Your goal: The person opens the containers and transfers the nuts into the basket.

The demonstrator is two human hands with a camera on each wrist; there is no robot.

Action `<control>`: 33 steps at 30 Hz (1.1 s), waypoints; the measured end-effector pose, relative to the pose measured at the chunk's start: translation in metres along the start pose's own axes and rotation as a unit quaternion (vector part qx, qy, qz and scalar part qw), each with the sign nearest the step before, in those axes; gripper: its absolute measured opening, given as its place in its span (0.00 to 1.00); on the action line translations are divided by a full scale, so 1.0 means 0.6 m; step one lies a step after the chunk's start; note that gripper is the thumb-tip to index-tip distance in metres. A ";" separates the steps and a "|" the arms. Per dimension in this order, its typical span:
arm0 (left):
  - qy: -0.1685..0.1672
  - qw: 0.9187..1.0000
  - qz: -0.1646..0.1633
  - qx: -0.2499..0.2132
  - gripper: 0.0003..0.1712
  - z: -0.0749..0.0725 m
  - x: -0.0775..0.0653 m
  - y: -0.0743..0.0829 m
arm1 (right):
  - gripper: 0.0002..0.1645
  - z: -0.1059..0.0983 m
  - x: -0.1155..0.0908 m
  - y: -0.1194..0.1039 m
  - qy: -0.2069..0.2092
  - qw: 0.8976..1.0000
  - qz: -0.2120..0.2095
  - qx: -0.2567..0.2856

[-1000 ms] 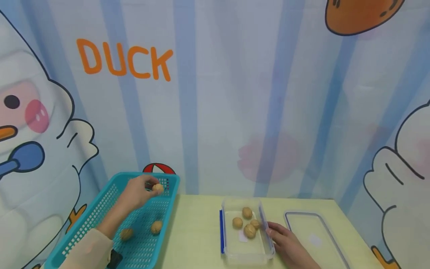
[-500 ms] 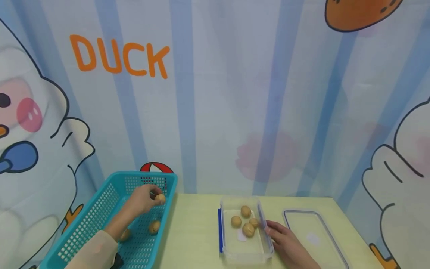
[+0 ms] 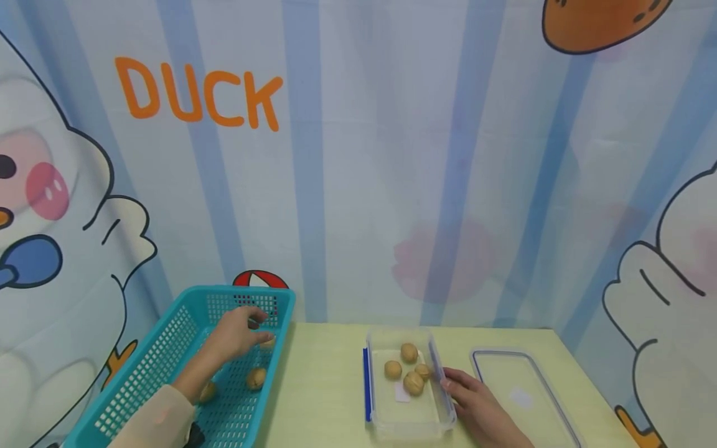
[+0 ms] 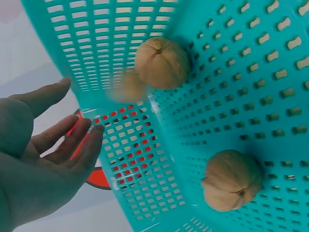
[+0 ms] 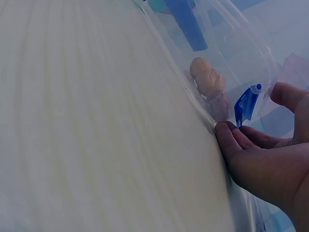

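Note:
My left hand (image 3: 239,333) is held over the turquoise basket (image 3: 284,311), thumb and fingers apart. Below its fingertips a walnut (image 3: 267,342) shows in the head view. In the left wrist view, a blurred walnut (image 4: 128,88) is in the air beside a sharp one (image 4: 161,63). Another walnut (image 4: 231,180) sits on the basket floor. My right hand (image 3: 482,401) rests against the right side of a clear plastic container (image 3: 414,429), its fingertips on the outer wall. In the right wrist view, the thumb is near the rim and a blue latch (image 5: 247,104) lies between.
Several walnuts (image 3: 413,383) lie in the container. A clear lid with a bluish rim (image 3: 551,392) lies to its right on the pale yellow table (image 3: 327,379). A duck-print curtain (image 3: 364,155) hangs behind the table. A walnut (image 3: 207,392) is partly hidden by the left forearm.
My left hand has lowered slightly within the basket, then let go of the walnut it was pinching. The right hand keeps its place at the container. The head view has shifted slightly.

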State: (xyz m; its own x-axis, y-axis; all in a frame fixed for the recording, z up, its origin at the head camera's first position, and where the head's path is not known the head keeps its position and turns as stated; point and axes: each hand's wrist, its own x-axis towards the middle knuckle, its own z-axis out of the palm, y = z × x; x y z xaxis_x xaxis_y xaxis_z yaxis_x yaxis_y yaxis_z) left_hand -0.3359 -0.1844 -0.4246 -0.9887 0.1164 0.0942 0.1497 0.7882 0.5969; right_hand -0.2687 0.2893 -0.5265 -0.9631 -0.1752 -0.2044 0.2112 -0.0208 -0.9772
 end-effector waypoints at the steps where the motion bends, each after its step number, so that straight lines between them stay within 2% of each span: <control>1: 0.001 1.000 0.004 0.001 0.25 -0.003 0.000 0.002 | 0.48 0.000 0.000 -0.001 -0.001 1.000 0.000 0.000; 4: 0.009 1.000 0.019 0.007 0.30 -0.015 -0.001 0.015 | 0.48 0.000 0.000 -0.001 -0.003 1.000 0.000 -0.003; 7: 0.016 0.999 0.039 0.005 0.32 -0.030 -0.007 0.040 | 0.48 -0.001 0.002 0.001 -0.003 1.000 0.000 -0.008; 12: 0.032 0.996 0.081 -0.003 0.33 -0.048 -0.022 0.105 | 0.47 -0.001 0.004 0.002 0.002 1.000 -0.001 -0.011; 16: 0.043 0.991 0.126 -0.026 0.32 -0.046 -0.035 0.160 | 0.47 0.001 0.004 0.001 0.005 1.000 0.000 -0.010; 20: 0.048 0.984 0.166 -0.035 0.30 -0.027 -0.046 0.212 | 0.47 0.003 0.004 0.000 0.002 1.000 -0.001 -0.011; 24: 0.037 0.982 0.181 -0.049 0.30 0.004 -0.053 0.256 | 0.47 0.003 0.004 0.000 0.001 1.000 -0.004 -0.008; 29: 0.017 0.980 0.188 -0.070 0.29 0.050 -0.056 0.286 | 0.47 0.002 0.005 0.001 -0.001 1.000 -0.005 -0.003; 33: -0.015 0.977 0.190 -0.094 0.28 0.093 -0.058 0.299 | 0.47 0.001 0.006 0.003 -0.005 1.000 -0.002 -0.004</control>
State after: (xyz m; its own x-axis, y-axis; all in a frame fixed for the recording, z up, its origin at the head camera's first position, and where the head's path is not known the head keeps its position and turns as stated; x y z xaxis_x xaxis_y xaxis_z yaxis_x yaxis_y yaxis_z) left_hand -0.2747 -0.0135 -0.3655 -0.8604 0.3998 0.3160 0.5022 0.5598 0.6591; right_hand -0.2718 0.2879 -0.5287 -0.9622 -0.1840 -0.2006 0.2067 -0.0145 -0.9783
